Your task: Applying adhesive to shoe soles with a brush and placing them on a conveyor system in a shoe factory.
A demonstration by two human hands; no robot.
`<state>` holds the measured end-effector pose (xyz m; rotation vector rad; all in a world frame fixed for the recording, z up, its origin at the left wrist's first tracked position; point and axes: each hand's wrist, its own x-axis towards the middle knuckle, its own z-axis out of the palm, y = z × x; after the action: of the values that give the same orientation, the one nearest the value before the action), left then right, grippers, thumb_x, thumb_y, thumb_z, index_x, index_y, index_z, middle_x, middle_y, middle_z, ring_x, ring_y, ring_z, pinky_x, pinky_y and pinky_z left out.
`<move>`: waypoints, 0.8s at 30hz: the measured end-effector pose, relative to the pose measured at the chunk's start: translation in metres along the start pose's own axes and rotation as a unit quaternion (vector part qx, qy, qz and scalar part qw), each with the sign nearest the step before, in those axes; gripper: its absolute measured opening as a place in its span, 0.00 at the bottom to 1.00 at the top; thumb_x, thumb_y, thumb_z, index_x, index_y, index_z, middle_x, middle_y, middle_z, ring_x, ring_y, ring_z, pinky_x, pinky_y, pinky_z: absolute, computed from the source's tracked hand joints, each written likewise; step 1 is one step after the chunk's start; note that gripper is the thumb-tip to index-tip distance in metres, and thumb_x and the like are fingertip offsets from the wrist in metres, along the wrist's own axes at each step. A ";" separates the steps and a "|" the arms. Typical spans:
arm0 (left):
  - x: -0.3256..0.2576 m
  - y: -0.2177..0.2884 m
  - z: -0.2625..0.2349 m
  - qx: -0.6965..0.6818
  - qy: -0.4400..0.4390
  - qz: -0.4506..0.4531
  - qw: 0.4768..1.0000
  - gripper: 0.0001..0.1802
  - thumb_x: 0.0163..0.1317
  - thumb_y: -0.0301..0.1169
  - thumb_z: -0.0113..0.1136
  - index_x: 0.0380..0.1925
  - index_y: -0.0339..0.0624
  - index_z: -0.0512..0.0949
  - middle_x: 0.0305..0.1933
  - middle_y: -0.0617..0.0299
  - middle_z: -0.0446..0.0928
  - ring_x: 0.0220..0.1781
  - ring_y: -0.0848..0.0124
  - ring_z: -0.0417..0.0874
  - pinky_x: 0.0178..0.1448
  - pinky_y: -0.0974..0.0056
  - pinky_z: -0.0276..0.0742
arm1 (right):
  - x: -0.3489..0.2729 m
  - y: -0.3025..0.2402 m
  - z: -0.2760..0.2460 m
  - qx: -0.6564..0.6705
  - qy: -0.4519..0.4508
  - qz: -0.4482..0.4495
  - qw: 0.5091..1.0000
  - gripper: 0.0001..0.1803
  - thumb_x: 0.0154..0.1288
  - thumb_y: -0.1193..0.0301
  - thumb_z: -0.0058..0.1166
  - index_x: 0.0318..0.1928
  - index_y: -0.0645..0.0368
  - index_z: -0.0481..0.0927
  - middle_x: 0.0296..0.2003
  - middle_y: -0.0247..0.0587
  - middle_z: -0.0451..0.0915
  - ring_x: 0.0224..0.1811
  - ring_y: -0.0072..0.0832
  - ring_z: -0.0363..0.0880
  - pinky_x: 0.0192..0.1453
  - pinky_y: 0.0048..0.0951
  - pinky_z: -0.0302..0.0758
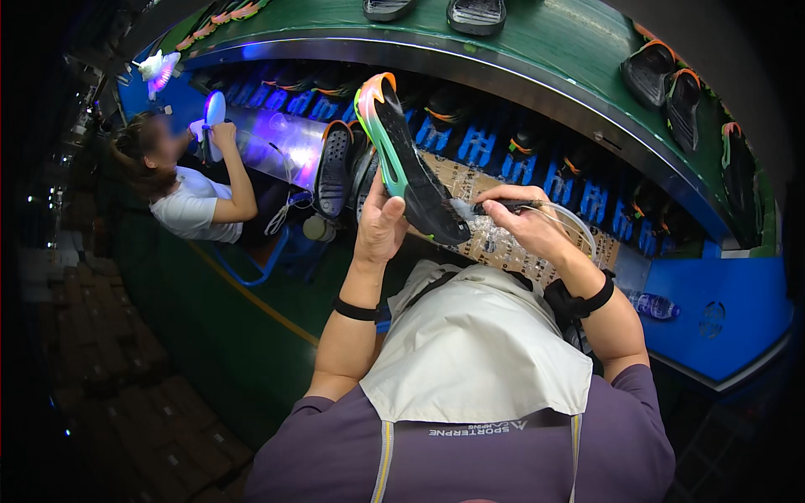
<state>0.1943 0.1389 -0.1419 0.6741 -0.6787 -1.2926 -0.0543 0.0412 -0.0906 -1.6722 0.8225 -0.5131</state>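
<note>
My left hand (381, 225) grips a shoe sole (404, 158) that is black on its face with a green and orange rim, holding it upright and tilted away from me. My right hand (527, 220) holds a small brush (485, 206) whose white bristle tip touches the lower end of the sole. Both wrists wear black bands. A pale apron (474, 352) covers my lap below the hands.
A curved green conveyor (553, 50) carries dark soles at the top and right. Blue racks (537, 168) hold more soles below it. Another black sole (334, 168) stands to the left. A person in a white shirt (197, 205) works at the far left. A water bottle (652, 305) lies on a blue shelf.
</note>
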 end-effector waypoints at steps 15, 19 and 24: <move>-0.006 0.002 -0.002 0.000 -0.009 -0.027 1.000 0.58 0.61 0.52 0.79 0.81 0.36 0.57 0.72 0.59 0.73 0.72 0.65 0.77 0.77 0.57 0.72 | 0.019 -0.020 0.002 0.069 0.012 -0.032 0.997 0.12 0.74 0.67 0.63 0.51 0.58 0.90 0.39 0.42 0.88 0.39 0.23 0.83 0.47 0.30 0.81; -0.006 0.003 0.002 0.019 0.003 -0.036 0.999 0.59 0.59 0.55 0.79 0.80 0.35 0.58 0.73 0.57 0.73 0.74 0.64 0.74 0.78 0.56 0.70 | 0.037 -0.003 0.006 -0.058 0.125 -0.066 0.988 0.14 0.75 0.66 0.62 0.54 0.60 0.89 0.34 0.35 0.85 0.36 0.20 0.80 0.43 0.27 0.78; -0.011 0.007 -0.007 0.006 -0.006 -0.039 0.999 0.59 0.61 0.56 0.77 0.80 0.35 0.57 0.74 0.57 0.72 0.75 0.64 0.74 0.79 0.56 0.68 | 0.044 -0.015 0.010 0.038 0.047 -0.032 0.998 0.13 0.75 0.66 0.63 0.54 0.59 0.89 0.34 0.35 0.85 0.36 0.20 0.78 0.44 0.25 0.76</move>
<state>0.2019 0.1512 -0.1418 0.7089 -0.6754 -1.3655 -0.0143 0.0166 -0.0831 -1.6191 0.8101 -0.6642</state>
